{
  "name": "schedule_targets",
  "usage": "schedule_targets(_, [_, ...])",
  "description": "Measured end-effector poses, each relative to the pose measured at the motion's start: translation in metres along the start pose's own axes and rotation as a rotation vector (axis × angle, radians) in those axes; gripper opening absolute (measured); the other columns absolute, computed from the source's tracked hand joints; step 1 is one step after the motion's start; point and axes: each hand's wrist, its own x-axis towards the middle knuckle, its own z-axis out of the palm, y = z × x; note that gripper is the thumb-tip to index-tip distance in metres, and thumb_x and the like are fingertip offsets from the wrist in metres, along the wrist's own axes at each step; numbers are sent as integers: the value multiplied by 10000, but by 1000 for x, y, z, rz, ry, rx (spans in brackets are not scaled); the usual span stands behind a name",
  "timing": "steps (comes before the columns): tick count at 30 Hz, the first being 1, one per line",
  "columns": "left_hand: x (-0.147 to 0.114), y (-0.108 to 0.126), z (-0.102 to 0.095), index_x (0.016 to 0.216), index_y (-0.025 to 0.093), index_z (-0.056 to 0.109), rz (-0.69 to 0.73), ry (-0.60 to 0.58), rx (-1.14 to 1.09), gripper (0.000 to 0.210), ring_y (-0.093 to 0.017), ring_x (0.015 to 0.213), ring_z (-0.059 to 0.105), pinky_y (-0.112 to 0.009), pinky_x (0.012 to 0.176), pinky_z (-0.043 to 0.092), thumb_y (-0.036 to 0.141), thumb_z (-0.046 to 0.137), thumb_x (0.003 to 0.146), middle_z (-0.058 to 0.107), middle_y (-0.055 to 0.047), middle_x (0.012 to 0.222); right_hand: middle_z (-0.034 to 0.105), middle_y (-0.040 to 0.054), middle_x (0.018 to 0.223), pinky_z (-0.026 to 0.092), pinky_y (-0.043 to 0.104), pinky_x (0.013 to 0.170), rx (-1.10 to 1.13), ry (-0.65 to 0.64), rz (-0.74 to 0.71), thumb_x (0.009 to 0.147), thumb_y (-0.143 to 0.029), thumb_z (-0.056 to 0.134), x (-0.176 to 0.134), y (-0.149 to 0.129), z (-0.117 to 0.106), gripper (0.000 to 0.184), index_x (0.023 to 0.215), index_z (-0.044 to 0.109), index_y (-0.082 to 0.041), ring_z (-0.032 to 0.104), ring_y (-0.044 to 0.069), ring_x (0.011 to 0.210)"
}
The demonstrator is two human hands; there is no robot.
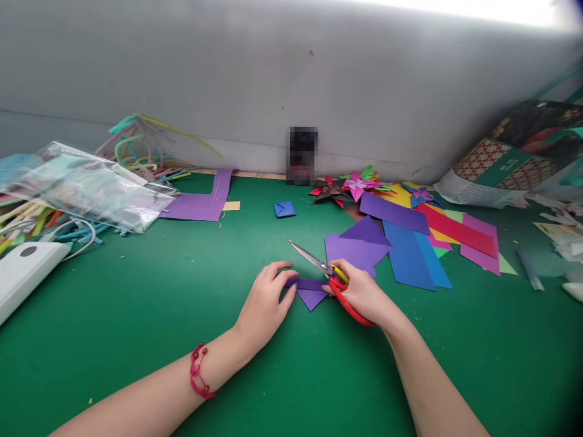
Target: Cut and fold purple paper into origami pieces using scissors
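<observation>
My left hand point(268, 297) pinches the left end of a folded piece of purple paper point(311, 297). A straight strip runs along the paper's top, and a triangle points down toward me below it. My right hand point(362, 291) is closed round a pair of scissors point(339, 285) with red and yellow handles. The blades point up and to the left, nearly together, above the paper. Fingers of my right hand also touch the paper's right end. Beyond my hands lies a small folded blue paper square point(285, 209).
Coloured sheets point(410, 261) and folded paper stars point(357, 184) lie right of centre. At the left are a clear plastic bag point(109, 188), pipe cleaners, a white device point(30, 273) with a cable, and a cut purple sheet point(195, 206). A patterned bag point(501, 167) stands far right.
</observation>
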Motion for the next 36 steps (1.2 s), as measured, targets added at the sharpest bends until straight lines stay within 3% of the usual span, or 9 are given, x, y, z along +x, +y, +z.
schedule_targets(5, [-18, 13, 7, 1209, 119, 469, 303, -123, 438, 379, -258, 1182, 411, -438, 1011, 309, 254, 367, 870, 467, -133, 1270, 663, 22, 768, 438, 284, 614, 2, -7, -35, 695, -292, 607, 1, 0, 0, 302, 979, 542, -211, 596, 186, 663])
schedule_targets(12, [-33, 14, 20, 1304, 54, 360, 226, -247, 623, 661, -318, 1253, 301, -437, 1014, 291, 522, 317, 839, 350, -170, 1361, 664, 23, 789, 444, 289, 626, -1, 41, -8, 689, -326, 626, 1, -2, -1, 311, 974, 561, -220, 606, 195, 699])
schedule_targets(16, [-30, 13, 17, 1328, 84, 326, 203, -279, 611, 669, -305, 1258, 295, -425, 1019, 276, 537, 293, 838, 345, -150, 1370, 648, 27, 779, 447, 283, 615, 29, 362, 41, 708, -373, 619, 0, 2, -12, 308, 971, 551, -227, 603, 187, 702])
schedule_targets(18, [-29, 12, 16, 1334, 98, 318, 200, -282, 605, 660, -301, 1255, 302, -428, 1018, 270, 535, 291, 840, 345, -144, 1371, 614, 3, 693, 432, 249, 511, 143, 549, 30, 717, -390, 617, -1, 1, -18, 319, 976, 524, -229, 561, 142, 555])
schedule_targets(20, [-29, 12, 16, 1334, 99, 317, 203, -282, 602, 659, -301, 1253, 305, -432, 1017, 265, 534, 291, 840, 346, -145, 1370, 491, -62, 522, 351, 202, 354, 419, 604, -7, 760, -428, 563, -3, -7, -19, 282, 952, 486, -236, 407, 82, 351])
schedule_targets(22, [-30, 12, 16, 1331, 96, 322, 207, -282, 601, 659, -301, 1251, 308, -433, 1013, 266, 533, 299, 838, 352, -150, 1366, 303, -111, 417, 241, 171, 253, 765, 492, -52, 809, -483, 464, -2, -20, -15, 254, 889, 461, -241, 232, 58, 262])
schedule_targets(25, [-29, 12, 16, 1325, 93, 332, 215, -279, 604, 653, -303, 1246, 317, -431, 1007, 269, 526, 313, 836, 362, -157, 1358, 221, -123, 387, 159, 144, 204, 1025, 244, -41, 808, -504, 452, 4, -39, 0, 266, 817, 450, -239, 116, 47, 252])
schedule_targets(30, [-29, 12, 16, 1301, 49, 362, 238, -277, 605, 638, -318, 1249, 304, -448, 1008, 249, 494, 282, 851, 360, -183, 1352, 224, -124, 377, 150, 135, 201, 1081, 64, 12, 780, -480, 519, 26, -52, 28, 254, 773, 451, -236, 126, 39, 249])
schedule_targets(36, [-30, 12, 17, 1278, 40, 394, 242, -286, 599, 625, -321, 1253, 293, -455, 1016, 232, 482, 286, 849, 365, -185, 1348, 226, -131, 384, 124, 140, 208, 1096, -10, 70, 756, -414, 552, 44, -52, 46, 223, 752, 422, -234, 119, 41, 263])
